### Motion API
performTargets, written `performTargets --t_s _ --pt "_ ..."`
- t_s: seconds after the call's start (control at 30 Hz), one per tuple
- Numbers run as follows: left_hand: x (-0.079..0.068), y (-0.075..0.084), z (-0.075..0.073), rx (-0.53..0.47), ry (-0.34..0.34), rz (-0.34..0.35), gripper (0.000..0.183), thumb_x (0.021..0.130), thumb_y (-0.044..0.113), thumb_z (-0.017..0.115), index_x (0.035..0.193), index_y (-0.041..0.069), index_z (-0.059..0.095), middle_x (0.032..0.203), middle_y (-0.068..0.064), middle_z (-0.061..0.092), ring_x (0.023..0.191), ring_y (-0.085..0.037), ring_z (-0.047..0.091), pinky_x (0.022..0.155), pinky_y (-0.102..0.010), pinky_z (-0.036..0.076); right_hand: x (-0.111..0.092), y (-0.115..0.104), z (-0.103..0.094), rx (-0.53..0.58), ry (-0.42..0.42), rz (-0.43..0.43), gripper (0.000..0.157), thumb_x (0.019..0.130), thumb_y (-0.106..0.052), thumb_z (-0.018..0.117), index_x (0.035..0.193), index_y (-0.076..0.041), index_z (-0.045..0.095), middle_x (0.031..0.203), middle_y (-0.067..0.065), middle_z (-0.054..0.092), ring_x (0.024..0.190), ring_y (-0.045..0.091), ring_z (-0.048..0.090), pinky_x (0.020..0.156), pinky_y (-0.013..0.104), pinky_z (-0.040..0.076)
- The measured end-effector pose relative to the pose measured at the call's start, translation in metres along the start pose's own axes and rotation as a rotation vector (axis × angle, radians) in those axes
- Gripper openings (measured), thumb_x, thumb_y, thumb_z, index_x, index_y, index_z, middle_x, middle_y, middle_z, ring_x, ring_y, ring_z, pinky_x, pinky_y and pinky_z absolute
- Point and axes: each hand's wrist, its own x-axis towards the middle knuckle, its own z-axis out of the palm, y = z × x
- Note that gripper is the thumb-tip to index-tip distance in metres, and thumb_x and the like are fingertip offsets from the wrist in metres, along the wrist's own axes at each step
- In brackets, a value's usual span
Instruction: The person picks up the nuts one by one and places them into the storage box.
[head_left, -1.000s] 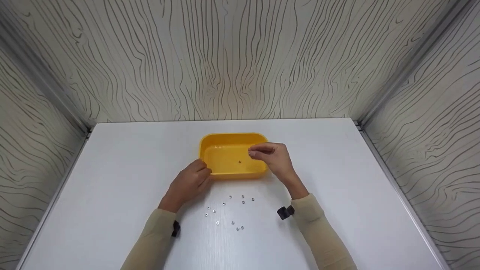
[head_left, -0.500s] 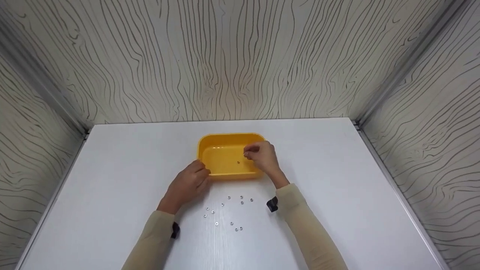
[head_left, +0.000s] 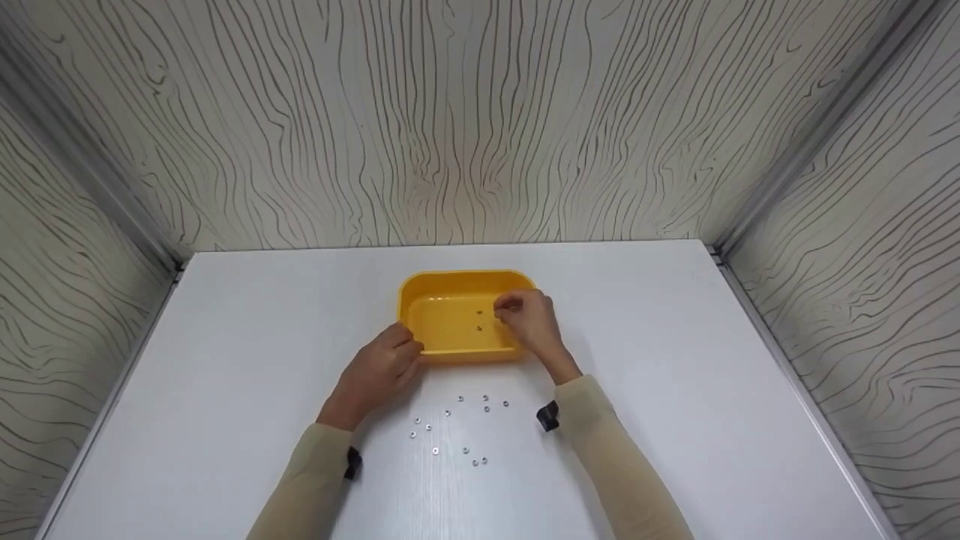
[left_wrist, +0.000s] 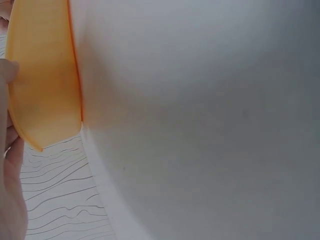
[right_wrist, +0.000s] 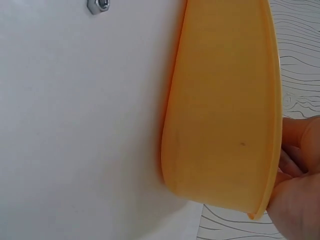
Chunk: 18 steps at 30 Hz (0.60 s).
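A yellow plastic tray [head_left: 450,356] stands on the white table, with two small nuts [head_left: 480,328] on its floor. My left hand [head_left: 379,367] grips the near left corner of the tray, its thumb on the outer wall in the left wrist view. Over the right part of the tray is my right hand [head_left: 530,322], fingers bent and tips close to the thumb; whether a nut is between them is too small to tell. In front of the tray several loose metal nuts [head_left: 448,413] lie scattered. One hex nut [right_wrist: 98,5] shows in the right wrist view.
The white tabletop [head_left: 262,322] reaches back to a wood-grain patterned wall [head_left: 450,150]. Similar panels stand at both sides, with grey metal rails at the corners. Both sleeves carry a black wrist device [head_left: 548,416].
My right hand has moved a little left and in over the tray. A second nut now lies inside it, where one lay before. My left hand keeps its grip on the corner.
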Motion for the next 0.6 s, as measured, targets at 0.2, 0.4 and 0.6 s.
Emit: performTargets --t_s 0.2,0.4,0.6 --pt "-0.001 0.000 0.000 -0.007 -0.017 -0.012 0.005 0.094 0.011 0.076 0.097 0.007 0.075 0.094 -0.002 0.062 0.085 -0.016 0.056 0.078 -0.026 0.058 -0.010 -0.003 -0.010 0.032 0.015 -0.032 0.008 0.094 -0.005 0.076 0.100 -0.009 0.079 0.101 0.006 0.076 0.090 0.019 0.072 0.088 0.034 0.064" --pt "-0.003 0.000 0.000 -0.022 -0.017 -0.013 0.005 0.095 0.012 0.075 0.098 0.008 0.076 0.095 -0.003 0.062 0.087 -0.016 0.056 0.079 -0.027 0.058 -0.024 -0.003 -0.019 0.044 0.021 -0.134 0.009 0.094 -0.006 0.076 0.100 -0.011 0.080 0.101 0.005 0.077 0.092 0.018 0.072 0.090 0.036 0.064" --pt "-0.001 -0.001 -0.001 -0.023 -0.009 0.003 0.006 0.096 0.013 0.074 0.097 0.007 0.075 0.094 -0.004 0.061 0.086 -0.017 0.056 0.077 -0.027 0.057 -0.041 -0.006 -0.028 0.040 -0.002 -0.184 0.009 0.095 -0.008 0.076 0.101 -0.013 0.080 0.100 0.001 0.078 0.090 0.016 0.070 0.090 0.034 0.064"
